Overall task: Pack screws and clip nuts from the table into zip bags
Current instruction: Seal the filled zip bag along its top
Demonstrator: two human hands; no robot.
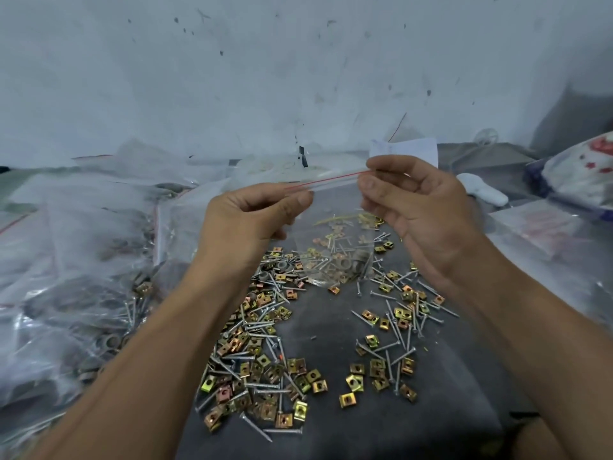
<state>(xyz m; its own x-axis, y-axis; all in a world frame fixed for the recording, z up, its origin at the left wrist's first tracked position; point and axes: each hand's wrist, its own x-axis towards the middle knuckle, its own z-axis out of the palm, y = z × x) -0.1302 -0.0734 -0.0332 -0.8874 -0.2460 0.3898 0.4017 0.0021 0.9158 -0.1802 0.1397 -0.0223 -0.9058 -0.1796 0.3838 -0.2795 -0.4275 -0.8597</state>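
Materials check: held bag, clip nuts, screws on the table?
Zip bag: thin clear plastic film, contents visible through it, red line along the seal.
Clip nuts: folded sheet metal, likely steel with a yellow-gold plated finish; some look coppery.
Screws: silvery, shiny metal, probably plated steel.

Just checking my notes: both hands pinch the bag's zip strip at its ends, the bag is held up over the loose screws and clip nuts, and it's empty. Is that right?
Not quite: the bag is not empty. The head view shows screws and clip nuts collected in its lower part. The rest holds: the left hand and right hand pinch the zip strip at its ends, above the loose screws and clip nuts.
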